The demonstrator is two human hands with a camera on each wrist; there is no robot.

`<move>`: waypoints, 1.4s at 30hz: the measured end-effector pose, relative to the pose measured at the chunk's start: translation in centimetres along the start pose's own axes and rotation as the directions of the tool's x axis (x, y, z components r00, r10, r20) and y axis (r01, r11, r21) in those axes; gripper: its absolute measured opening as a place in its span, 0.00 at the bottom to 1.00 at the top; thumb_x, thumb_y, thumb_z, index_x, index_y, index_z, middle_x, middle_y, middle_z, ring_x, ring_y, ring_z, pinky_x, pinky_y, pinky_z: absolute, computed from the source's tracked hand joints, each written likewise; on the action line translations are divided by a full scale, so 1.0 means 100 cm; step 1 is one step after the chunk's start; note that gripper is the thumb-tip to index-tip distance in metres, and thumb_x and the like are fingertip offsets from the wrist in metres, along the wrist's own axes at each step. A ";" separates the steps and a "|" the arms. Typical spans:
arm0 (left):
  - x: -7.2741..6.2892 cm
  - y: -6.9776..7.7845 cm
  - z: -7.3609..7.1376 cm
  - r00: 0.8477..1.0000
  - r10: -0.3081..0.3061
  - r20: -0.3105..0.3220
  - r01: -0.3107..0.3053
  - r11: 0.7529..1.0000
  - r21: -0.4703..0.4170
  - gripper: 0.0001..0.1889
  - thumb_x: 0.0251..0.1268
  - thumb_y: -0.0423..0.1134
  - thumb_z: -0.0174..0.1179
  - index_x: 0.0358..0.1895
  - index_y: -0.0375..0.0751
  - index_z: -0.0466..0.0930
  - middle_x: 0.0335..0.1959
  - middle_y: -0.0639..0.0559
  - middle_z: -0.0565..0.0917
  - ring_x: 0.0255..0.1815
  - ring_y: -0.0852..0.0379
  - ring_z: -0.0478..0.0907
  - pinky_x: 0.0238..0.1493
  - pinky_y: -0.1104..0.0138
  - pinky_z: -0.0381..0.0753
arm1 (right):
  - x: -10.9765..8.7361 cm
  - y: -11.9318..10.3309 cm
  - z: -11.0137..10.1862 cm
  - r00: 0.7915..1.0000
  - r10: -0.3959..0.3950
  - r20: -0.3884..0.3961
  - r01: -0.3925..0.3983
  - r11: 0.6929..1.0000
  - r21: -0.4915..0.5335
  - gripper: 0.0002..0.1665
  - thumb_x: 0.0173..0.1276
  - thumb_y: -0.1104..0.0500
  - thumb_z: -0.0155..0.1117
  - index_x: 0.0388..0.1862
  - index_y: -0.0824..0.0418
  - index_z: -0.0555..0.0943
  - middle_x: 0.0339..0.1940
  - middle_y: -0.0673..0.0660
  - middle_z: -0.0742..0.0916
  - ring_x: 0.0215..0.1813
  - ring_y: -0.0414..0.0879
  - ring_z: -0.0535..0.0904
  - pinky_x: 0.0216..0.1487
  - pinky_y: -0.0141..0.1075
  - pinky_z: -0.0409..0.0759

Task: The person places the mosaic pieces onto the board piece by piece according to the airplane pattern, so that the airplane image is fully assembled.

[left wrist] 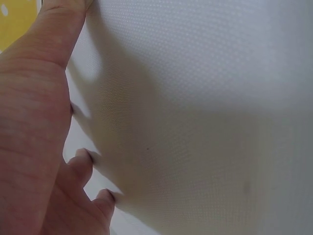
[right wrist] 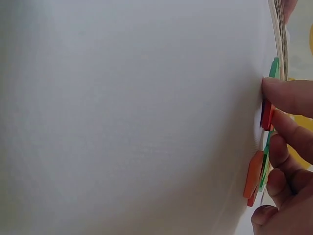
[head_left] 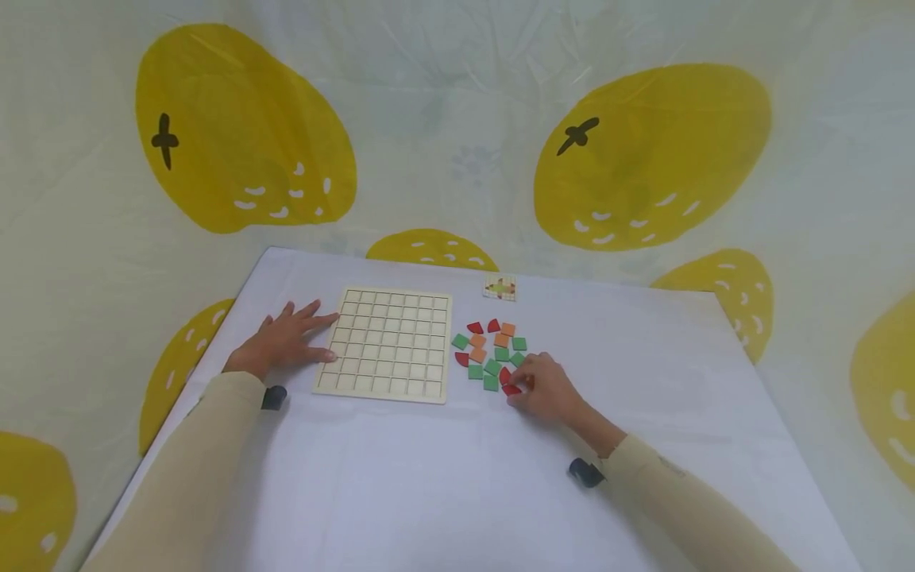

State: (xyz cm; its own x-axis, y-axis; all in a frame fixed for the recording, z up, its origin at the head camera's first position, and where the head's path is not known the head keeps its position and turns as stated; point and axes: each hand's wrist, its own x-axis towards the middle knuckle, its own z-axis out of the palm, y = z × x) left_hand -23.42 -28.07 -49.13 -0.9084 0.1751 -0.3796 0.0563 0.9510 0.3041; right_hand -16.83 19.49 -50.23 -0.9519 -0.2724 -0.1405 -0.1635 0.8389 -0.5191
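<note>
On the white-covered table lies a pale wooden board (head_left: pixel 393 345) marked with a grid of squares. My left hand (head_left: pixel 284 340) rests at its left edge, fingers spread, with thumb and fingertips on the rim. To the right of the board, my right hand (head_left: pixel 549 391) pinches a red quarter-circle tile (right wrist: pixel 267 115) between thumb and index finger, low at the table surface. Loose tiles lie beside it: green squares (head_left: pixel 476 372), orange squares (head_left: pixel 478 355) and other red quarter circles (head_left: pixel 462 360). The left wrist view shows the left hand (left wrist: pixel 34 127) over the cloth; the board is out of that view.
A small pattern card (head_left: pixel 499 287) lies behind the tiles near the table's back edge. White cloth (head_left: pixel 400 485) covers the tabletop. Behind stands a pale curtain printed with yellow fruit shapes (head_left: pixel 654 159).
</note>
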 end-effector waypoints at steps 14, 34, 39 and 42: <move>-0.003 -0.001 -0.003 1.000 0.002 -0.008 -0.002 1.000 0.012 0.52 0.58 0.75 0.63 0.84 0.63 0.55 0.88 0.42 0.43 0.85 0.24 0.30 0.78 0.25 0.31 | 0.006 0.000 0.000 0.999 0.016 0.044 -0.019 0.998 0.055 0.16 0.60 0.58 0.81 0.48 0.51 0.92 0.45 0.51 0.88 0.52 0.47 0.76 0.46 0.36 0.82; -0.007 0.000 -0.004 1.000 0.009 -0.011 -0.009 1.000 -0.004 0.49 0.62 0.72 0.63 0.84 0.62 0.56 0.89 0.42 0.42 0.86 0.25 0.29 0.79 0.26 0.30 | -0.001 -0.007 -0.008 0.999 -0.050 0.021 0.045 0.981 0.189 0.12 0.64 0.58 0.78 0.47 0.52 0.90 0.44 0.51 0.87 0.49 0.48 0.76 0.46 0.35 0.78; -0.008 0.000 -0.003 1.000 -0.002 -0.005 0.002 1.000 -0.015 0.49 0.62 0.72 0.63 0.84 0.64 0.55 0.89 0.44 0.42 0.86 0.26 0.28 0.79 0.27 0.28 | -0.003 -0.009 -0.012 0.999 -0.041 0.025 0.034 0.972 0.231 0.14 0.65 0.58 0.77 0.50 0.56 0.90 0.38 0.53 0.85 0.44 0.48 0.75 0.38 0.33 0.76; -0.009 0.002 -0.002 1.000 0.005 -0.005 -0.005 1.000 -0.023 0.49 0.63 0.71 0.64 0.84 0.63 0.56 0.89 0.43 0.42 0.86 0.26 0.29 0.79 0.26 0.29 | -0.005 -0.009 -0.012 0.998 -0.050 0.030 0.042 0.972 0.233 0.15 0.65 0.58 0.77 0.50 0.57 0.90 0.38 0.53 0.85 0.44 0.47 0.75 0.36 0.31 0.76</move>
State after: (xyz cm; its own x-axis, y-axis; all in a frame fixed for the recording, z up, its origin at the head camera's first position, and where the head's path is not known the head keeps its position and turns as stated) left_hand -22.71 -28.10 -48.58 -0.9101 0.1783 -0.3742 0.0511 0.9441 0.3255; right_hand -16.57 19.41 -48.64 -0.9344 -0.3278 -0.1392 -0.1383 0.6941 -0.7065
